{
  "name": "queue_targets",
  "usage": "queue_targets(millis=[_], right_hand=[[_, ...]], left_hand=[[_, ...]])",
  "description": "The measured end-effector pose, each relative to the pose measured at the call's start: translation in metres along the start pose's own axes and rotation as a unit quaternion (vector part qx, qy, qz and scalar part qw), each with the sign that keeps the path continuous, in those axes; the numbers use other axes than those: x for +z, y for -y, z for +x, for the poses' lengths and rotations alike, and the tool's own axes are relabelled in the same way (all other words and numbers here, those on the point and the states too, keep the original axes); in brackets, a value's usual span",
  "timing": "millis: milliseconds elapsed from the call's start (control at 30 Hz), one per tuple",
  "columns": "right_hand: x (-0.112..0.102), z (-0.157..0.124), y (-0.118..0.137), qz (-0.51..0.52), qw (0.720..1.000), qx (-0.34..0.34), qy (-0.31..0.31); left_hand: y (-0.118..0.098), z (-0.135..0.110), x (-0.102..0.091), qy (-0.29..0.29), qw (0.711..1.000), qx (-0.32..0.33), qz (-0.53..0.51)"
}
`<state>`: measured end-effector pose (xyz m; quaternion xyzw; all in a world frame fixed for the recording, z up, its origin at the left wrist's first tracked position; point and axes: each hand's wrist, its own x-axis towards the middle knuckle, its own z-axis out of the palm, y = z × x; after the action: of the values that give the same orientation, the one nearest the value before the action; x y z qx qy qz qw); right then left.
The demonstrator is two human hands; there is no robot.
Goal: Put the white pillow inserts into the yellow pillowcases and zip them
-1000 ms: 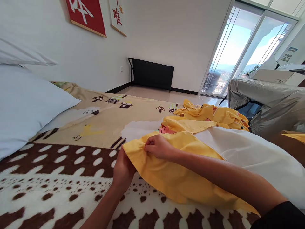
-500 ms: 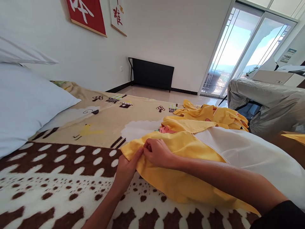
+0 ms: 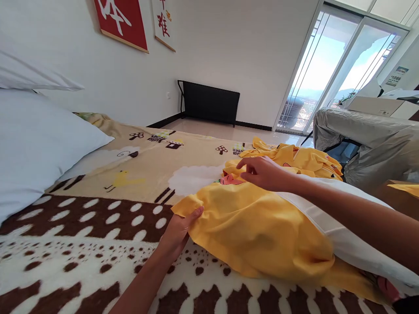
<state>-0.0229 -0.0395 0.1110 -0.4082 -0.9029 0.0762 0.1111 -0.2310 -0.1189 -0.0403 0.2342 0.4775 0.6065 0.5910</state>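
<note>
A yellow pillowcase (image 3: 255,231) lies partly over a white pillow (image 3: 347,244) on the patterned blanket (image 3: 98,244). My left hand (image 3: 178,233) pinches the pillowcase's near corner, thumb on top and fingers under the cloth. My right hand (image 3: 262,172) hovers farther back over the yellow cloth, by a pink print, with fingers loosely curled and nothing visibly between them. More crumpled yellow fabric (image 3: 294,159) is piled behind that hand.
A large white pillow (image 3: 36,148) lies at the left. A silver-covered sofa (image 3: 366,139) stands at the right. A black rack (image 3: 209,102) stands against the far wall, beside glass sliding doors (image 3: 327,65). Red wall hangings (image 3: 122,19) are above.
My right hand has let go of the pillowcase corner and moved back and right across the yellow cloth. My left hand keeps hold of the corner.
</note>
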Motion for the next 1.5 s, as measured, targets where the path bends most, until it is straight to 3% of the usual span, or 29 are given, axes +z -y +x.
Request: queue_targets(millis=[67, 167, 300, 400, 567, 633, 733, 800, 833, 867, 933, 1000, 1067, 1167, 1367, 1500], right_hand=[[-0.012, -0.017, -0.024, -0.09, 0.993, 0.065, 0.036], [-0.01, -0.051, -0.058, -0.228, 0.957, 0.155, 0.087], [0.004, -0.091, -0.09, -0.257, 0.933, 0.22, 0.123], [0.014, -0.109, -0.105, -0.156, 0.947, 0.227, 0.164], [0.028, -0.127, -0.11, 0.073, 0.968, 0.183, 0.155], [0.031, -0.133, -0.101, 0.213, 0.942, 0.2, 0.168], [0.034, -0.142, -0.081, 0.432, 0.85, 0.242, 0.177], [0.036, -0.148, -0.071, 0.52, 0.796, 0.243, 0.192], [0.038, -0.151, -0.068, 0.529, 0.787, 0.236, 0.214], [0.04, -0.154, -0.067, 0.507, 0.794, 0.227, 0.247], [0.045, -0.159, -0.07, 0.381, 0.849, 0.208, 0.3], [0.049, -0.164, -0.077, 0.236, 0.901, 0.175, 0.318], [0.05, -0.168, -0.083, 0.164, 0.921, 0.158, 0.316], [0.039, -0.173, -0.093, 0.168, 0.916, 0.186, 0.313], [0.0, -0.181, -0.111, 0.242, 0.924, 0.217, 0.203], [-0.005, -0.167, -0.095, 0.358, 0.886, 0.184, 0.228]], left_hand=[[0.001, -0.001, 0.003, -0.027, 0.999, -0.009, -0.016], [0.003, -0.003, 0.005, -0.066, 0.997, -0.018, -0.031], [0.0, -0.003, 0.006, -0.086, 0.996, -0.019, -0.029], [-0.003, -0.004, 0.008, -0.09, 0.995, -0.027, -0.042], [-0.006, -0.004, 0.011, -0.092, 0.994, -0.032, -0.055], [-0.006, -0.003, 0.01, -0.1, 0.993, -0.032, -0.053], [-0.005, 0.001, 0.007, -0.102, 0.993, -0.027, -0.059], [-0.005, 0.005, 0.005, -0.1, 0.992, -0.016, -0.07], [-0.006, 0.008, 0.004, -0.098, 0.992, -0.011, -0.075], [-0.008, 0.01, 0.003, -0.099, 0.992, -0.009, -0.079], [-0.013, 0.015, 0.001, -0.109, 0.99, -0.006, -0.089], [-0.02, 0.021, -0.002, -0.121, 0.987, 0.006, -0.101], [-0.028, 0.026, -0.007, -0.137, 0.984, 0.023, -0.111], [-0.038, 0.033, -0.017, -0.165, 0.979, 0.026, -0.116], [-0.04, 0.041, -0.03, -0.153, 0.981, 0.054, -0.106], [-0.031, 0.044, -0.038, -0.156, 0.984, 0.068, -0.059]])
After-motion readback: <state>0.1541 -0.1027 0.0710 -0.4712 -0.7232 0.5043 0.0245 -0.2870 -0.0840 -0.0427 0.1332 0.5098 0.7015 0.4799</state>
